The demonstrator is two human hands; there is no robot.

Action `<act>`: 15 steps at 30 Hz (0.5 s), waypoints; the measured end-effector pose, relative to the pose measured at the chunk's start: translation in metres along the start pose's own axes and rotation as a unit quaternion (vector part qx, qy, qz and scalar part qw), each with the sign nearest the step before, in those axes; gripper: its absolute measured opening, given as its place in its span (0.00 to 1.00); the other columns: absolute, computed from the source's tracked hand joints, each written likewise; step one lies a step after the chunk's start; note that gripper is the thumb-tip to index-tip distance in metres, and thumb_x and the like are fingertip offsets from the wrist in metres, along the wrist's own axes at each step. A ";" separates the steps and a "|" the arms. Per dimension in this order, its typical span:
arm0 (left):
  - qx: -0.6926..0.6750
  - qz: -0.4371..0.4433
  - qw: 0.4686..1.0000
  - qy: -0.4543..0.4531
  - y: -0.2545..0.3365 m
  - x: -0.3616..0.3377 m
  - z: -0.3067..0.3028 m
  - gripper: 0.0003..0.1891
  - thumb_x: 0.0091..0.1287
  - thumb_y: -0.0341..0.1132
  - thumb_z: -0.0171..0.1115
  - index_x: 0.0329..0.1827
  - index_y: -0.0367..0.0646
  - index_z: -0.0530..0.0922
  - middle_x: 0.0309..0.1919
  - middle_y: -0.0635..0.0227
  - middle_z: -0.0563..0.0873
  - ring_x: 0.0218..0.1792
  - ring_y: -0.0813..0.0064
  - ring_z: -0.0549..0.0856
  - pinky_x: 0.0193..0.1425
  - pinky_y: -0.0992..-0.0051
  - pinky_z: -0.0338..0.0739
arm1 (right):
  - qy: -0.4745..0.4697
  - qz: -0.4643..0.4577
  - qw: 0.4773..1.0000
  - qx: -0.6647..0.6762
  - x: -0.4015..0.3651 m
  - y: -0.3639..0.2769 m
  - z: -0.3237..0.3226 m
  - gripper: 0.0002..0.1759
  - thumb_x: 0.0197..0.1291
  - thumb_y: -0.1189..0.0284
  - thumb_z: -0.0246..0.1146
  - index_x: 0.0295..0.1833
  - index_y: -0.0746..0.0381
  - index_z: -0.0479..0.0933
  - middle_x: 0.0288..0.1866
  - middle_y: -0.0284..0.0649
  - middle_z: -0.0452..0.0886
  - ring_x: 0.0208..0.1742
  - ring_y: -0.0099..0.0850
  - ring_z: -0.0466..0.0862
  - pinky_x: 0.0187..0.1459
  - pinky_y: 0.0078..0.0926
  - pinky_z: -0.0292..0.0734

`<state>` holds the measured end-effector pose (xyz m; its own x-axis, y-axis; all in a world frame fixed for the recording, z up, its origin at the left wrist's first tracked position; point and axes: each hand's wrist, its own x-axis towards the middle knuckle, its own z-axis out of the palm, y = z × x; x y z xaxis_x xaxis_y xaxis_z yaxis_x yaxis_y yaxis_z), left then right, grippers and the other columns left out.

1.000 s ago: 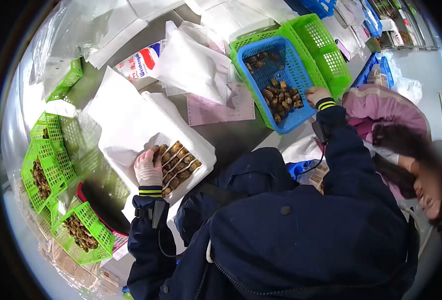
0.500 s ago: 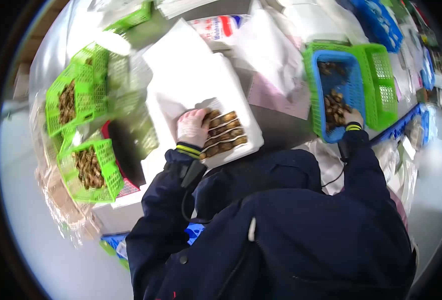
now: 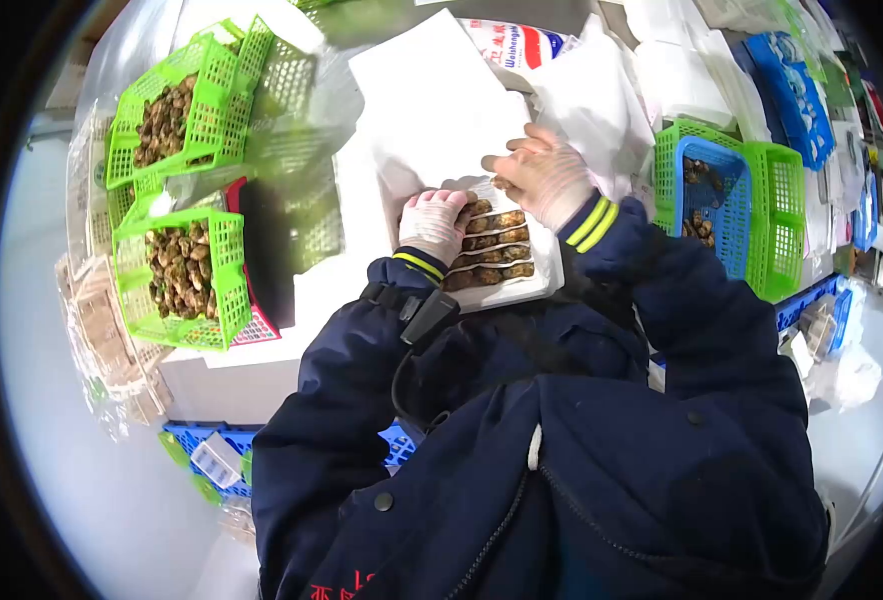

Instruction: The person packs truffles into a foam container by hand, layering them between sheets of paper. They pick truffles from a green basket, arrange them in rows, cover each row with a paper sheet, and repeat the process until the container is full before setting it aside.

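Small brown knobbly pieces (image 3: 502, 237) lie in neat rows in a white foam box (image 3: 550, 270), with white strips between the rows. My gloved left hand (image 3: 434, 222) rests at the left end of the rows, fingers curled and touching the uppermost row; what lies under them is hidden. Above the box's right side is my gloved right hand (image 3: 550, 180), its thumb and fingertips closed on one small brown piece (image 3: 503, 186). White lining paper (image 3: 432, 90) stands up behind the rows.
At right, a blue basket (image 3: 728, 225) with loose brown pieces sits in a green basket (image 3: 667, 190), beside another green basket (image 3: 787, 215). Green baskets (image 3: 230, 260) of brown pieces stand at left. A printed bag (image 3: 517, 42) and white paper (image 3: 597, 95) lie behind the box.
My right hand has moved left from the blue basket to above the foam box, now with a brown piece. My left hand stays by the rows. The camera view has shifted.
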<state>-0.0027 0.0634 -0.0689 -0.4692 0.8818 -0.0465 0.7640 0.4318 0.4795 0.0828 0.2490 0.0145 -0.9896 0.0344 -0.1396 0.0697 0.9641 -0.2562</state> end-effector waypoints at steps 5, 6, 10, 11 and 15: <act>0.020 -0.003 1.000 0.020 -0.002 -0.002 0.006 0.11 0.61 0.37 0.61 0.46 0.55 0.79 0.40 0.71 0.83 0.49 0.64 0.80 0.57 0.61 0.70 | -0.174 -0.015 0.973 -0.151 0.012 -0.007 0.040 0.20 0.65 0.69 0.50 0.62 0.54 0.69 0.43 0.37 0.85 0.59 0.30 0.78 0.76 0.37 0.43; 0.019 -0.005 1.000 0.023 -0.003 -0.001 0.006 0.11 0.61 0.37 0.61 0.46 0.55 0.79 0.40 0.71 0.83 0.49 0.64 0.80 0.57 0.61 0.70 | -0.185 -0.017 0.970 -0.156 0.013 -0.007 0.039 0.21 0.66 0.69 0.47 0.64 0.54 0.68 0.44 0.39 0.85 0.60 0.29 0.77 0.77 0.36 0.39; 0.006 0.004 1.000 0.020 -0.002 -0.002 0.005 0.12 0.60 0.35 0.61 0.48 0.56 0.79 0.41 0.71 0.82 0.50 0.64 0.79 0.58 0.61 0.70 | -0.165 -0.034 0.976 -0.137 0.009 -0.003 0.037 0.21 0.65 0.69 0.48 0.64 0.55 0.69 0.43 0.40 0.85 0.60 0.31 0.78 0.77 0.37 0.41; 0.008 0.000 1.000 0.014 -0.002 -0.002 0.004 0.13 0.60 0.34 0.61 0.48 0.56 0.78 0.42 0.71 0.82 0.50 0.64 0.79 0.58 0.61 0.70 | -0.156 -0.035 0.977 -0.141 0.009 -0.003 0.039 0.20 0.64 0.70 0.48 0.61 0.55 0.70 0.42 0.40 0.85 0.59 0.31 0.78 0.77 0.37 0.42; -0.046 0.016 0.997 0.066 0.000 -0.008 -0.005 0.15 0.59 0.32 0.61 0.51 0.52 0.76 0.45 0.67 0.81 0.52 0.61 0.78 0.58 0.60 0.70 | -0.089 -0.044 0.984 -0.147 0.009 -0.002 0.038 0.15 0.63 0.71 0.48 0.50 0.57 0.77 0.39 0.41 0.84 0.56 0.32 0.80 0.76 0.37 0.43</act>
<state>-0.0016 0.0557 -0.0641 -0.5050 0.8591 0.0831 0.7377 0.3797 0.5583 0.0790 0.2370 -0.0223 -0.9510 -0.0740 -0.3003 -0.0803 0.9967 0.0090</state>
